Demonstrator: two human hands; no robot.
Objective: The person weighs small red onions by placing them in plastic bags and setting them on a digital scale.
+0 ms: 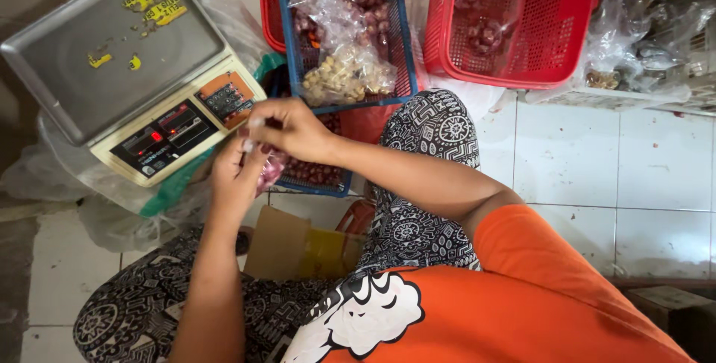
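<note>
My left hand (233,177) cups a small clear plastic bag of reddish shallots (270,171) from below. My right hand (292,129) pinches the top of that same bag, fingers closed on the twisted plastic. Both hands meet just in front of a digital weighing scale (119,50) with a steel pan and a lit red display. Beyond the hands stands a blue basket (403,42) holding bags of shallots and pale garlic cloves.
A red basket (552,42) with a few shallots sits at the top right, with crumpled clear bags to its right. A cardboard piece (287,247) lies between my patterned trouser legs on the white tiled floor. Plastic sheeting lies under the scale.
</note>
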